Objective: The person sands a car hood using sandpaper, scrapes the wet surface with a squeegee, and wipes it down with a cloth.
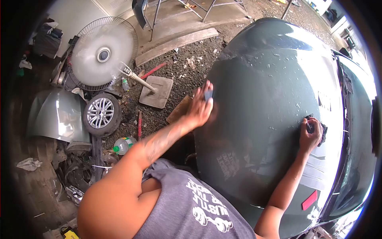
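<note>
A dark green car hood (258, 119) with water drops on it spreads in front of me. My left hand (200, 105) is at its front edge, with the fingers pressing a small dark grey piece, which looks like sandpaper (208, 95), against the paint. Over toward the windshield, my right hand (311, 134) grips a crumpled black cloth (324, 134) that touches the hood; part of the cloth is hidden by the fingers. A flat red block (309, 200) lies on the hood below my right hand.
Left of the car stand a spinning pedestal fan (103, 55) and its square base (156, 92). A wheel (102, 114), a loose grey body panel (59, 115) and a plastic bottle (125, 145) are on the ground. The windshield (354, 91) borders the hood at right.
</note>
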A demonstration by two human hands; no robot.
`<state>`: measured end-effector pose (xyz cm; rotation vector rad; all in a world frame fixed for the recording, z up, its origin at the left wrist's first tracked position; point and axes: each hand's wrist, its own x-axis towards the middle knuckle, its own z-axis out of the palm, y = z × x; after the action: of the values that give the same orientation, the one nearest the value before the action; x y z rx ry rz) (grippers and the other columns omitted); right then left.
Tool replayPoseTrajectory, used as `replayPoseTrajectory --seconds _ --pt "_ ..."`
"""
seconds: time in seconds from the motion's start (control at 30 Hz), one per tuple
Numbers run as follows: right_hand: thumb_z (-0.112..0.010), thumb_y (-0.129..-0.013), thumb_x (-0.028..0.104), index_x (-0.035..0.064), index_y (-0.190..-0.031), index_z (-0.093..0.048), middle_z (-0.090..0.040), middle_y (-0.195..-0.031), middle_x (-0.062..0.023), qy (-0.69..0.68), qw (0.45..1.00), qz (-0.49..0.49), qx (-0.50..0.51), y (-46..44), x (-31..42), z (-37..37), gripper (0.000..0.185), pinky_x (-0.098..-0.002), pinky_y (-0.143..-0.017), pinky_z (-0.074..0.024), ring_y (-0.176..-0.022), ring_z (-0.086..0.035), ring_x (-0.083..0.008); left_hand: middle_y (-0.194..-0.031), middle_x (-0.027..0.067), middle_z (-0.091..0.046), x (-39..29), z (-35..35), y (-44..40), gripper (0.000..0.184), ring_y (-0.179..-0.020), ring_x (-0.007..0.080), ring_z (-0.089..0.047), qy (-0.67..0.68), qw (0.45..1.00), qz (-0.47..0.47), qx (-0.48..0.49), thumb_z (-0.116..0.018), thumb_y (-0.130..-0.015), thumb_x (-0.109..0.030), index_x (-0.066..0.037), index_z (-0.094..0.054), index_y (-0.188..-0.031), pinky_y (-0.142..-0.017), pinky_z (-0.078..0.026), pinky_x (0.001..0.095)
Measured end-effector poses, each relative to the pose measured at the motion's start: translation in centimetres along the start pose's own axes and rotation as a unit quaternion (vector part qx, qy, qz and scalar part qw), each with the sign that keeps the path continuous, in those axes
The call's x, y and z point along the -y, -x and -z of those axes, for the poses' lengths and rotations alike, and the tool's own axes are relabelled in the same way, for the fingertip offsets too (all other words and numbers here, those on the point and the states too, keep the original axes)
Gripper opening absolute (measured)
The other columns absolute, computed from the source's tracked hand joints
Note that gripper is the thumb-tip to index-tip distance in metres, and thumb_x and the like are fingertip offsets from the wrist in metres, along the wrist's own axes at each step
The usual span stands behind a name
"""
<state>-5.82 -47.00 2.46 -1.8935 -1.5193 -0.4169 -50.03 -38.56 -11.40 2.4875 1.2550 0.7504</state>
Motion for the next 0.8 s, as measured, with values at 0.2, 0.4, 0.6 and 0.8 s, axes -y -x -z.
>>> replayPoseTrajectory --seconds 0.2,0.4,0.6,0.8 --pt "-0.079 -0.082 0.016 0.0073 -0.084 -0.065 -0.074 -0.104 -0.0066 -0.006 1.0 -0.013 0.008 0.2 0.3 0.1 0.016 -0.0394 -0.094 -0.0487 -0.103 -0.065 -0.0267 -0.164 0.0298 -0.022 1.8 0.3 -3.4 0.059 -0.154 0.0413 -0.021 0.04 0.999 0.001 0.011 -0.029 -0.107 -0.021 0.007 -0.021 -0.158 -0.125 -0.017 0.0553" --pt "-0.078 -0.083 0.015 0.0068 -0.085 -0.065 -0.074 -0.104 -0.0069 -0.002 1.0 0.005 -0.003 0.3 0.0 -0.1 0.016 -0.0391 -0.094 -0.0484 -0.103 -0.065 -0.0268 -0.166 0.0298 -0.018 -2.7 1.9 4.7 0.061 -0.155 0.0412 -0.017 0.089 0.994 0.05 0.029 -0.027 -0.108 -0.023 0.007 -0.017 -0.159 -0.126 -0.014 0.0531" --pt "-0.078 -0.083 0.016 0.0068 -0.085 -0.065 -0.073 -0.104 -0.0071 -0.002 1.0 -0.003 0.004 0.5 0.0 0.1 0.016 -0.0395 -0.094 -0.0483 -0.102 -0.065 -0.027 -0.165 0.0299 -0.019 2.8 -0.5 -2.3 0.06 -0.154 0.0421 -0.022 -0.037 0.999 0.003 0.03 -0.028 -0.107 -0.023 0.007 -0.018 -0.159 -0.125 -0.018 0.0532" --pt "-0.078 -0.083 0.016 0.0064 -0.084 -0.064 -0.073 -0.104 -0.0075 -0.007 1.0 0.0 0.006 0.1 0.3 -0.2 0.017 -0.0393 -0.095 -0.0478 -0.102 -0.065 -0.0274 -0.166 0.0284 -0.017 -2.3 3.2 4.4 0.06 -0.155 0.0415 -0.02 0.089 0.994 0.031 0.055 -0.029 -0.107 -0.021 0.005 -0.018 -0.159 -0.124 -0.02 0.0539"
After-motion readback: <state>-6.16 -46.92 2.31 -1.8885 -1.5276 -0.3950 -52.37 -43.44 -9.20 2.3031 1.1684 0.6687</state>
